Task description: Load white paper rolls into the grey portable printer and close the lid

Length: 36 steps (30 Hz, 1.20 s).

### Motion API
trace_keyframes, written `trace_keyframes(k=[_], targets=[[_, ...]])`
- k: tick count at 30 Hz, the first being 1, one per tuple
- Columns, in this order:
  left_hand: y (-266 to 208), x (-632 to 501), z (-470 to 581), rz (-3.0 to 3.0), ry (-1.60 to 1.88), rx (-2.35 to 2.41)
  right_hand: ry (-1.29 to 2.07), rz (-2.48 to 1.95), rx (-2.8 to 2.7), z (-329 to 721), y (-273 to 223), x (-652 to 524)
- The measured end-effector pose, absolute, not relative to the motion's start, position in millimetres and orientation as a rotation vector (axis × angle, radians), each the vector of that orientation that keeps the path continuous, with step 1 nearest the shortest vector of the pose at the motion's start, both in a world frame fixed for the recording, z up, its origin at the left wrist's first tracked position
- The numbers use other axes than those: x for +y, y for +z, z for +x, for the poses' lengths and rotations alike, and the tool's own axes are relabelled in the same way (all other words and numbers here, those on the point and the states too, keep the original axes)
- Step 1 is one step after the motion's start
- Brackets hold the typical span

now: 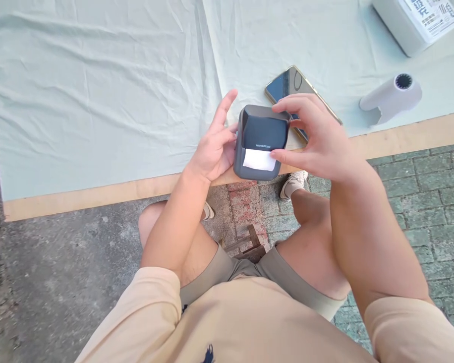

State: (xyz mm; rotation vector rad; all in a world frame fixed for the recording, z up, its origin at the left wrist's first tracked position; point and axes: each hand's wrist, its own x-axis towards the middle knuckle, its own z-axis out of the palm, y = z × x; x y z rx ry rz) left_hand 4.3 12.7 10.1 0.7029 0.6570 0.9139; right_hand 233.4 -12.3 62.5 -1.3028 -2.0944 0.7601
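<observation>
A dark grey and black label printer, with NIIMBOT lettering on its front, is up between my hands over the near table edge. A blank white label sticks out of its front slot. My right hand grips the printer's right side, fingers curled at the upper right corner and thumb on the label's right end. Against the printer's left side rests my left hand. Its index finger points up and away, while its lower fingers are hidden behind the printer. A smartphone lies partly under my right hand.
Right of the phone, a partly unrolled white roll lies near the edge. A white box with printed markings stands at the far right. Pale wrinkled cloth covers the table above a bare wooden edge. My knees are below it.
</observation>
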Motion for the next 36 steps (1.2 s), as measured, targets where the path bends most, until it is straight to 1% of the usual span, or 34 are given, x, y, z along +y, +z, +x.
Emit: trace_keyframes(k=[4,8,10,12,14,18,23,26,29,33,36], targets=[[8,13,5,0.720,0.909,0.690,0.663,-1.297,-2.102,225,66,-12],[8,13,8,0.689,0.956,0.717,0.284,-1.419,-1.727,212,62,-10],[8,13,9,0.701,0.954,0.712,0.278,-1.406,-1.610,207,61,-8],[8,13,8,0.737,0.934,0.693,0.383,-1.380,-1.699,204,62,-7],[8,12,7,0.767,0.916,0.665,0.438,-1.432,-1.904,201,68,-8],[6,11,6,0.798,0.903,0.640,0.330,-1.607,-2.273,193,78,-10],[6,8,7,0.811,0.907,0.663,0.255,-1.616,-2.313,187,74,-1],[6,9,9,0.795,0.908,0.676,0.299,-1.620,-2.318,185,77,4],[6,10,9,0.772,0.903,0.690,0.440,-1.614,-2.194,188,93,0],[7,12,8,0.758,0.873,0.684,0.731,-1.415,-1.607,223,105,-3],[9,12,7,0.756,0.862,0.677,0.932,-1.371,-1.144,275,87,9]])
